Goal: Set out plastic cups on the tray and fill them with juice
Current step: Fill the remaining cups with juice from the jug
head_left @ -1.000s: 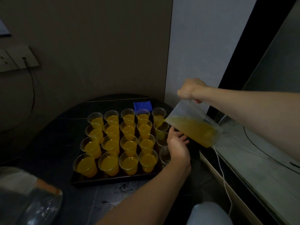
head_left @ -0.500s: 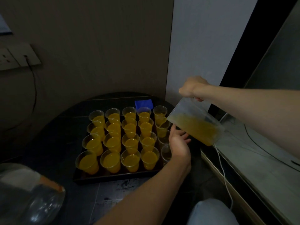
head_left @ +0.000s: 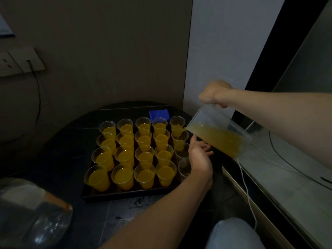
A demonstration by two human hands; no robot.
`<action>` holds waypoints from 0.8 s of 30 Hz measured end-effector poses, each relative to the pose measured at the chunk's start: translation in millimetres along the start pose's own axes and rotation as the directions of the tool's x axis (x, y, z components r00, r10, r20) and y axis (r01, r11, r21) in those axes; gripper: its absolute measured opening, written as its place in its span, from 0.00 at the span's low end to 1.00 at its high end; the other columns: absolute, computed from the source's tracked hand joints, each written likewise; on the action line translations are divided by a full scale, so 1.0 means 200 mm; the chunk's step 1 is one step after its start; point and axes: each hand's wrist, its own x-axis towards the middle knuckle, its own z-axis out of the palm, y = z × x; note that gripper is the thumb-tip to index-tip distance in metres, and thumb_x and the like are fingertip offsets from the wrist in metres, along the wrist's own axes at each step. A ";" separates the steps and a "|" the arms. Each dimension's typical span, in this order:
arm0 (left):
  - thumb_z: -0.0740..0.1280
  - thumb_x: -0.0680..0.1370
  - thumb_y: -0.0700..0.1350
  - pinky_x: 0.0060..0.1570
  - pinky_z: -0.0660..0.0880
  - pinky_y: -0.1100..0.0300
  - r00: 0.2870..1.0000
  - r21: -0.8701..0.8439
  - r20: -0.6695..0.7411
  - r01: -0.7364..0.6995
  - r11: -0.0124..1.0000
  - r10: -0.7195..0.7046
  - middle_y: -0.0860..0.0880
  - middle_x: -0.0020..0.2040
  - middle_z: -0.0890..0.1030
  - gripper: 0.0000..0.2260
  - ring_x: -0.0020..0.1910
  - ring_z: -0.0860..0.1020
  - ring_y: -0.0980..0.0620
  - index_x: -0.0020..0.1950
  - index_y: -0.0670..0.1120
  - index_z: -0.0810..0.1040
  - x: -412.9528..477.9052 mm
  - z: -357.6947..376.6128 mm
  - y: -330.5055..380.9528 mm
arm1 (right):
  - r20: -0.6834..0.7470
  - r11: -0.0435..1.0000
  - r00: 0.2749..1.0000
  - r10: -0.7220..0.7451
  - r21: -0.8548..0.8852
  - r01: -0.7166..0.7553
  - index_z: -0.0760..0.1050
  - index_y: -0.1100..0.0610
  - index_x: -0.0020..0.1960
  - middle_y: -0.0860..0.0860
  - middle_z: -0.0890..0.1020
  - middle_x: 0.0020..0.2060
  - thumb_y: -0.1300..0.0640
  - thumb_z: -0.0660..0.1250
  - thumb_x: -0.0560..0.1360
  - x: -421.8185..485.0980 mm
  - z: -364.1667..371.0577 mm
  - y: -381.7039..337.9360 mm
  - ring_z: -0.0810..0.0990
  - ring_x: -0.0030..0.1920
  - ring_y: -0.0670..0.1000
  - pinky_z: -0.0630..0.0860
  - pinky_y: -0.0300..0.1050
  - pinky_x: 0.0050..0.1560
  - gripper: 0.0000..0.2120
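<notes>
Tabletop (head_left: 59, 168), dark: black tray (head_left: 125, 196) carrying twenty plastic cups (head_left: 144, 157) in five columns. Four left columns: all full. Right column: back cup full, second cup (head_left: 180, 141) receiving the stream, two front cups (head_left: 184, 168) empty. Left hand (head_left: 199, 157): fingers loosely extended beside that column, gripping nothing. Right hand (head_left: 215, 94): clenched on tilted jug (head_left: 212, 115) of juice (head_left: 222, 141). Judged nearly complete; three cups outstanding

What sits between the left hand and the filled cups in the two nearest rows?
Two clear cups that look empty stand in the tray's right column, between the left hand and the filled cups. The head view shows this.
</notes>
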 end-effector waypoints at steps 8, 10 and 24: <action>0.52 0.86 0.40 0.50 0.76 0.60 1.000 -0.004 -0.005 -0.008 1.000 0.008 0.40 0.64 0.77 0.21 0.54 0.79 0.49 0.80 0.45 0.61 0.02 0.02 0.01 | -0.006 1.000 1.000 -0.015 -0.025 0.015 0.71 0.60 0.37 0.55 0.74 0.31 0.58 0.63 0.80 0.00 -0.02 -0.01 0.72 0.29 0.52 0.68 0.43 0.26 0.13; 0.52 0.86 0.40 0.50 0.76 0.61 1.000 -0.009 0.002 -0.005 1.000 0.005 0.39 0.65 0.77 0.21 0.53 0.79 0.50 0.80 0.46 0.61 0.01 0.01 0.00 | -0.004 1.000 1.000 -0.015 -0.025 0.015 0.71 0.60 0.37 0.55 0.74 0.31 0.57 0.63 0.80 0.00 -0.02 -0.01 0.72 0.29 0.52 0.68 0.43 0.26 0.14; 0.52 0.86 0.42 0.55 0.76 0.59 1.000 -0.035 0.007 0.001 0.999 -0.001 0.37 0.66 0.77 0.20 0.64 0.77 0.42 0.79 0.46 0.63 0.00 0.01 -0.01 | -0.027 0.999 0.999 -0.027 -0.022 0.027 0.68 0.58 0.36 0.54 0.72 0.31 0.57 0.63 0.80 0.01 0.01 0.01 0.71 0.30 0.52 0.67 0.43 0.26 0.15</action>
